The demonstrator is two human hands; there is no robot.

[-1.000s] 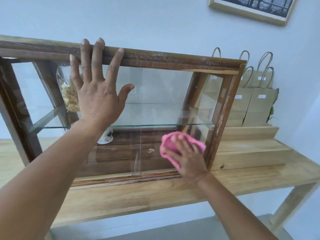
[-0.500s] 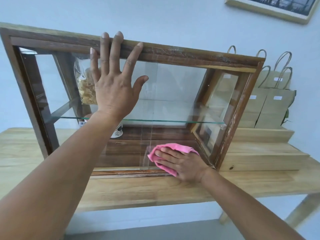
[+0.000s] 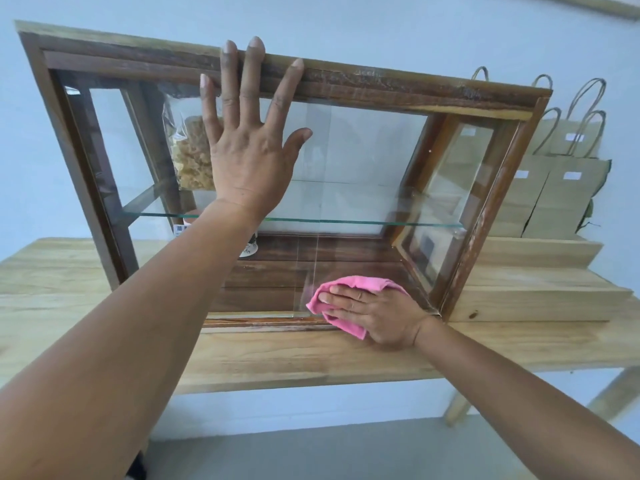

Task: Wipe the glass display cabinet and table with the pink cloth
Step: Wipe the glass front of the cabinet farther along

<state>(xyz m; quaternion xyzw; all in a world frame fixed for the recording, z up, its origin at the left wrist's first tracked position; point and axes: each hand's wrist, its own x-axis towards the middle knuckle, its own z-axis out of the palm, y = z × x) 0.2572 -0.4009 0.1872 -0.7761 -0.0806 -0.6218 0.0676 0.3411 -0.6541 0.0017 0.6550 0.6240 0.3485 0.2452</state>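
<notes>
A wood-framed glass display cabinet (image 3: pixel 398 88) stands on a light wooden table (image 3: pixel 294 358). My left hand (image 3: pixel 247 147) lies flat and spread against the front glass, fingertips on the top frame rail. My right hand (image 3: pixel 377 315) presses the pink cloth (image 3: pixel 349 284) against the lower right of the front glass, close to the bottom rail and the right corner. Part of the cloth is hidden under my palm. A glass shelf (image 3: pixel 346 220) runs across the inside.
Inside, a clear bag of pale snacks (image 3: pixel 192 150) hangs at upper left, and a white cup (image 3: pixel 250 249) sits behind my left forearm. Brown paper bags (image 3: pixel 561 188) stand on stepped wooden risers (image 3: pixel 540 292) to the cabinet's right. A wall is behind.
My right hand has slid the pink cloth down the front glass to the bottom rail near the right corner. My left hand stays flat on the upper glass. The view shifted left.
</notes>
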